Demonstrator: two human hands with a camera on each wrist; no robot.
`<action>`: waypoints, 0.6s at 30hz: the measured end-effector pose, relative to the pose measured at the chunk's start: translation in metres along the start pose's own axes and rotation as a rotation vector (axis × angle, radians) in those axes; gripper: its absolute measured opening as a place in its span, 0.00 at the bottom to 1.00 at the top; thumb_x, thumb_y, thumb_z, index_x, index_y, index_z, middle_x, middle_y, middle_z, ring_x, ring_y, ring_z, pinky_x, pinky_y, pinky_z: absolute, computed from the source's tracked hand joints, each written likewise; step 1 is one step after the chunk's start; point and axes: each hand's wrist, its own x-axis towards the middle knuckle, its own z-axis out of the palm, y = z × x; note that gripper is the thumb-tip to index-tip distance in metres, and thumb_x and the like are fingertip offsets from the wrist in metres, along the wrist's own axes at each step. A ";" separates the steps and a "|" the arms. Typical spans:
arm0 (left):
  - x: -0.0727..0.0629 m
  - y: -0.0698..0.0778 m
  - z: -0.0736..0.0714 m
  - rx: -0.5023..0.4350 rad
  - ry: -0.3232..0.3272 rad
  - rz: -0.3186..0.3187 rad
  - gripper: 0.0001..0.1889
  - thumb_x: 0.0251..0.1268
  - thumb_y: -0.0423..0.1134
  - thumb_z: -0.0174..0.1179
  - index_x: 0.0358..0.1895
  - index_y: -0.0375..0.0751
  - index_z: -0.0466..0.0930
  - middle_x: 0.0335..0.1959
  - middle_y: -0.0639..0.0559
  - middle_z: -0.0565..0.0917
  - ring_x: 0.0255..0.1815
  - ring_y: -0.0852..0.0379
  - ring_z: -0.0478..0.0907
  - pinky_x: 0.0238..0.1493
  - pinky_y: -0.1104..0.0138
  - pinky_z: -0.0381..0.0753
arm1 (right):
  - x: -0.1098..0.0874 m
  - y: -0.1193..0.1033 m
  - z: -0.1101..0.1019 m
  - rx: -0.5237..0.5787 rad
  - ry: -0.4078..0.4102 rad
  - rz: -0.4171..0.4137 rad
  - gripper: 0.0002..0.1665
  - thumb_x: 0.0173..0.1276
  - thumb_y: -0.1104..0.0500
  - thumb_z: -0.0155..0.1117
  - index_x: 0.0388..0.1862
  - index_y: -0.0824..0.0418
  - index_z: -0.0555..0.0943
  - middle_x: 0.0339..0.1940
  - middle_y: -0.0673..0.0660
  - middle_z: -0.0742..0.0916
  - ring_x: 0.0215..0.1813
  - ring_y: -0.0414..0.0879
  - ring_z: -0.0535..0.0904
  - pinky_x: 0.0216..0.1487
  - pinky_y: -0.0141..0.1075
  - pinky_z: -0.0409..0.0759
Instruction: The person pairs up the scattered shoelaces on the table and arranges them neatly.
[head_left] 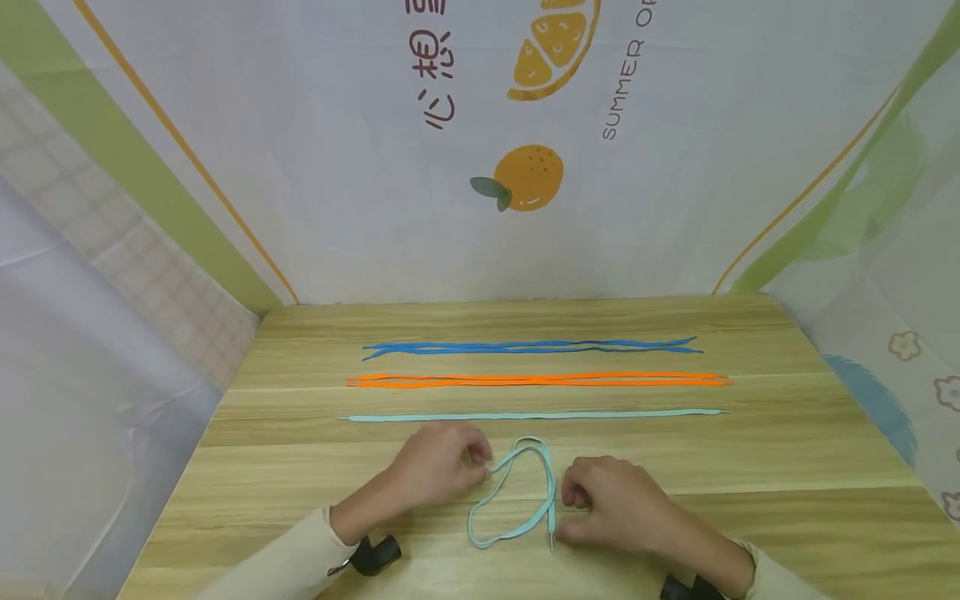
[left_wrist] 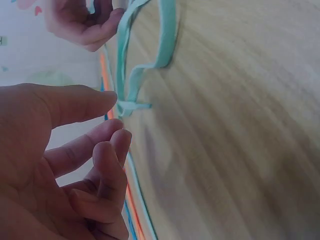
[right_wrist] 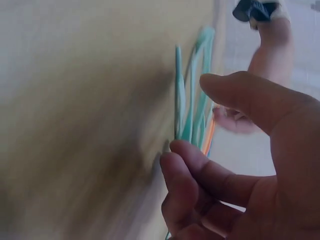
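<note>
A mint-green shoelace (head_left: 551, 475) lies in a loose loop on the table between the two hands. My left hand (head_left: 442, 462) is at the loop's left side, its fingertips close to one lace end. In the left wrist view a gap shows between the left thumb (left_wrist: 85, 105) and the bent fingers. To the right of the loop is my right hand (head_left: 618, 504), beside the lace's other end. The right wrist view shows its thumb (right_wrist: 240, 92) and index finger apart, with the looped lace (right_wrist: 187, 115) beyond them.
Behind the hands, a straight mint-green lace (head_left: 532, 415), a pair of orange laces (head_left: 540, 380) and a pair of blue laces (head_left: 525, 346) lie in rows across the wooden table (head_left: 300, 467). A printed white cloth (head_left: 360, 208) hangs along the table's back edge.
</note>
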 end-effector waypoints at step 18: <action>0.010 0.002 0.018 -0.011 -0.024 -0.036 0.10 0.66 0.34 0.77 0.30 0.49 0.86 0.27 0.63 0.79 0.30 0.67 0.72 0.33 0.69 0.76 | 0.003 -0.009 0.015 -0.056 -0.004 0.017 0.21 0.61 0.48 0.87 0.26 0.44 0.78 0.25 0.36 0.74 0.28 0.33 0.67 0.27 0.34 0.69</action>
